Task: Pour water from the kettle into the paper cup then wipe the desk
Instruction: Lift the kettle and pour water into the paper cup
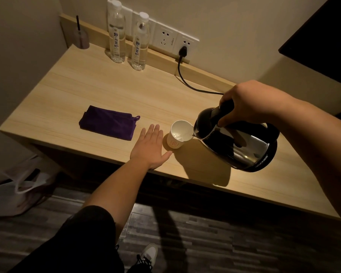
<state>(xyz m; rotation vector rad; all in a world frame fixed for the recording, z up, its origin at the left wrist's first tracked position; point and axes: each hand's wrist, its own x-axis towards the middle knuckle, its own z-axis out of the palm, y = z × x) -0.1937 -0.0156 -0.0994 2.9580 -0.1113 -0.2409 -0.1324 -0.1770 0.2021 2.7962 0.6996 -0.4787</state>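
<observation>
Head view, looking down: my right hand point(250, 101) is clenched around the black handle of the kettle point(236, 140), which hangs tilted over the counter point(106, 89) at about 3 o'clock from the paper cup point(178, 134). Its spout is at the cup's rim and water is running in; how full the cup is I cannot quite tell in this dim light. My left hand point(152, 148) lies flat and released on the counter, fingers spread, just beside the cup at its 8 o'clock, not gripping it.

The kettle is steel, smooth and likely heavy with water, so the handle is the only sensible place for my grip. The cup is light, thin and easy to tip or crush; it wants a gentle hold around the wall.

A folded purple cloth point(108, 124), soft and limp, waits at 9 o'clock from the cup, to be pinched by an edge for wiping. At 11 o'clock, well apart, stand two water bottles point(117, 36) against the wall. A black power cord point(187, 79) trails from the wall socket point(183, 49) toward the kettle's side, and could snag when I set the kettle down.
</observation>
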